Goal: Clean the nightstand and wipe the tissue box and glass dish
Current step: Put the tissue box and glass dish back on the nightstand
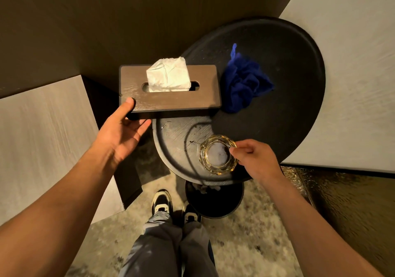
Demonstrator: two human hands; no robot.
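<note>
On the dark round nightstand, my left hand grips the tissue box at its left end; my right hand pinches the glass dish at the near edge, cloth beyond.

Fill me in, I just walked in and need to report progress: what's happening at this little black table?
A person is clearing the round black nightstand. Their left hand grips the near-left corner of the wooden tissue box, while their right hand pinches the rim of the glass dish on the lower tier. A crumpled blue cloth lies on the top, untouched by either hand.
</note>
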